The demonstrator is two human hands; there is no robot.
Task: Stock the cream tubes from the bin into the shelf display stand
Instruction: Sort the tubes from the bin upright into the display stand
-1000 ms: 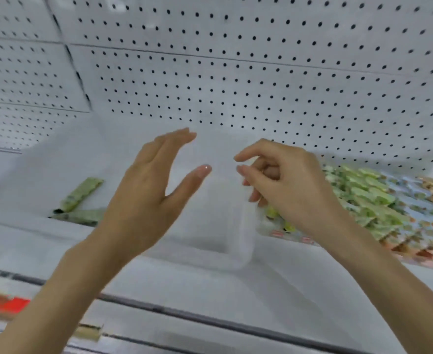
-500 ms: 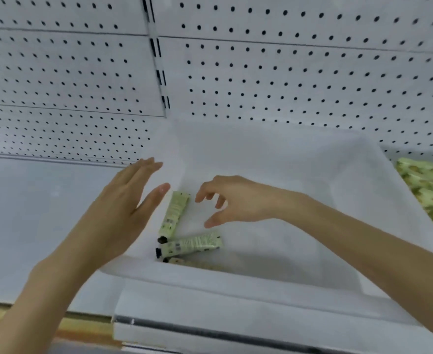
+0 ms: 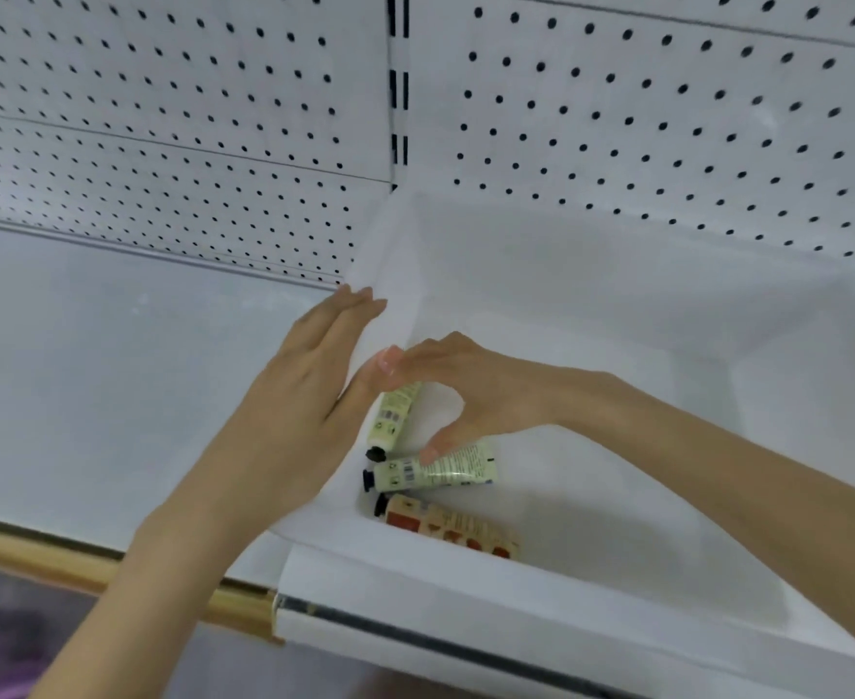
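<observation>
Both hands advanced: left hand [image 3: 289, 396] flat, steadying bin wall [image 3: 390, 274]; right hand [image 3: 445, 380] fingers [image 3: 430, 449] wide, touching green tube [image 3: 435, 469].

Print on the cream tubes [image 3: 440, 466] seems too blurred to read.

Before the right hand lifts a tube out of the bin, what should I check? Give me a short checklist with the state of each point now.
1. Tubes within reach: ok. Three lie in the bin's left corner.
2. Right hand over the upright green tube: ok, fingers curl above it.
3. Grip closed on a tube: not ok. The thumb touches the lying green tube; no tube is enclosed.
4. Left hand steadying the bin: ok, flat against its left wall.
5. Orange tube clear of the hand: ok, it lies nearest the front wall.
6. Display stand ready: cannot tell, not in view.
</observation>
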